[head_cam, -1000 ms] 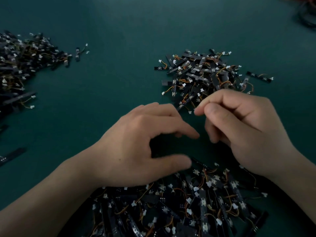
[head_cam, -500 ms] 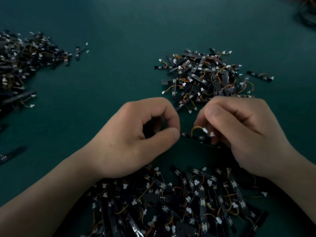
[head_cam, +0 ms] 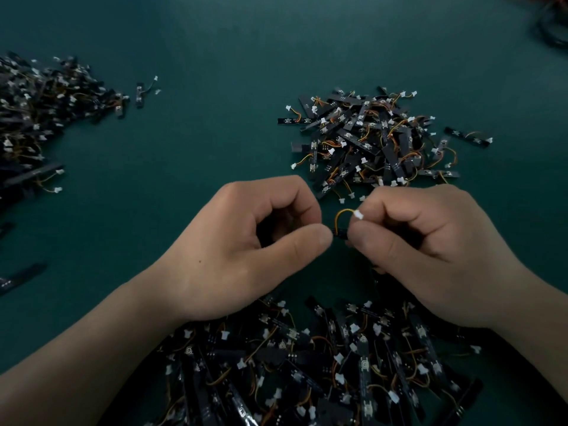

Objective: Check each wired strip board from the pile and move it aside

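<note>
Dark green tabletop [head_cam: 199, 149] is stretching out under my arms, dimly lit. I am holding one wired strip board [head_cam: 339, 233] just above it, between my two hands, in the gap between the near pile and the far pile. My left hand [head_cam: 246, 250] is curling in, thumb and forefinger pinching the board's left end. My right hand [head_cam: 430, 256] is curling the same way, its thumb and forefinger nipping the right end. Only a short dark stretch of the board is showing between my thumbs. Its orange and yellow wire [head_cam: 341, 214] is arching up from that stretch, and the white connector [head_cam: 358, 214] at the wire's tip is sitting against my right forefinger.

Below my wrists, the near pile [head_cam: 322, 364] of black boards with wires and white plugs is lying in a thick tangle, partly hidden by my forearms. Beyond my knuckles, the far pile [head_cam: 368, 139] is spreading loosely, with a lone board [head_cam: 467, 137] lying just off its right side. Well apart, a third heap [head_cam: 33, 112] is running off the left edge, a stray board [head_cam: 140, 93] lying just beside its right end. Another single strip [head_cam: 21, 276] is lying at the left edge, lower down. Something dark and blurred [head_cam: 553, 26] is sitting in the top right corner; I cannot tell what it is.
</note>
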{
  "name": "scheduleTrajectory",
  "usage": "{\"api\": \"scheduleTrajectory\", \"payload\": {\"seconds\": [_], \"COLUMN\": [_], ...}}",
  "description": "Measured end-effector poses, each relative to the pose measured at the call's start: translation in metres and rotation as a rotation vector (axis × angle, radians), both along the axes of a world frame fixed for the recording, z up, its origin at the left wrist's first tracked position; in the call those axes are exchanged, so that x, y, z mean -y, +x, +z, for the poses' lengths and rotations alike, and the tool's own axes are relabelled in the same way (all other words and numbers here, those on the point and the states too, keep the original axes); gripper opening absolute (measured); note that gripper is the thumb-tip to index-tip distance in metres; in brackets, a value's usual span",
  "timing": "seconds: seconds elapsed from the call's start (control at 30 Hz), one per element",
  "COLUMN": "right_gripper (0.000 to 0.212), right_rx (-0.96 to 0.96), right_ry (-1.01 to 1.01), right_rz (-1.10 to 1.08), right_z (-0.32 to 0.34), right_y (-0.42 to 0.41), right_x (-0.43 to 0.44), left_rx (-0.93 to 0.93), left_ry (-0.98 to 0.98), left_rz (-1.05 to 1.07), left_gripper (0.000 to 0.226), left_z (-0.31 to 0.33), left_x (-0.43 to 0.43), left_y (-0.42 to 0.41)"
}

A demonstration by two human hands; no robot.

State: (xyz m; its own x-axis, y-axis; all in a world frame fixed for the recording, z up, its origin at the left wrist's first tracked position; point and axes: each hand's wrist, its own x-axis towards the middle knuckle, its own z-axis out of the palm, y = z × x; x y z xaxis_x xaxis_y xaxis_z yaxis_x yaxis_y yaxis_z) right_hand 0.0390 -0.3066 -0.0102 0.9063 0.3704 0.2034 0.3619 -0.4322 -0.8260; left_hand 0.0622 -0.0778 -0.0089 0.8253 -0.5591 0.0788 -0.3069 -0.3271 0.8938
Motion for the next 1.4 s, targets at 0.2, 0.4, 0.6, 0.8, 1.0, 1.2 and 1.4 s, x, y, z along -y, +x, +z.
{"api": "scheduleTrajectory", "payload": {"seconds": [0.2,0.4,0.6,0.8,1.0,1.2,1.4], "right_gripper": [0.023,0.024,0.023,0.025,0.028,0.038,0.032], "right_rx": [0.040,0.076,0.074,0.068,0.039,0.041,0.073], "right_ry": [-0.082,-0.107,-0.071,-0.046,-0.038,-0.043,0.131], "right_rz": [-0.024,-0.022,-0.007,-0.011,-0.029,-0.017,-0.181], "right_z": [0.0001,0.0007,0.0015,0.0023,0.0009,-0.0019,-0.0029], "right_y": [-0.0020,-0.0039,-0.0042,-0.0040,-0.0033,-0.0031,-0.0002], "right_x": [-0.0037,-0.0067,-0.0058,-0.0055,-0.0052,-0.0051,0.0006], "left_rx": [0.090,0.056,0.046,0.040,0.053,0.057,-0.003], "left_ry": [0.063,0.031,0.012,-0.020,-0.040,-0.041,-0.056], "left_rz": [0.042,0.019,-0.003,0.006,0.029,0.015,-0.001], "left_gripper": [0.023,0.024,0.025,0.025,0.024,0.024,0.041], "left_z": [-0.0017,-0.0016,-0.0003,0.0001,0.0009,-0.0015,-0.0007], "left_x": [0.0022,0.0004,-0.0001,0.0004,0.0010,-0.0008,-0.0022], "left_y": [0.0007,0.0011,0.0013,0.0009,0.0003,0.0012,-0.0005]}}
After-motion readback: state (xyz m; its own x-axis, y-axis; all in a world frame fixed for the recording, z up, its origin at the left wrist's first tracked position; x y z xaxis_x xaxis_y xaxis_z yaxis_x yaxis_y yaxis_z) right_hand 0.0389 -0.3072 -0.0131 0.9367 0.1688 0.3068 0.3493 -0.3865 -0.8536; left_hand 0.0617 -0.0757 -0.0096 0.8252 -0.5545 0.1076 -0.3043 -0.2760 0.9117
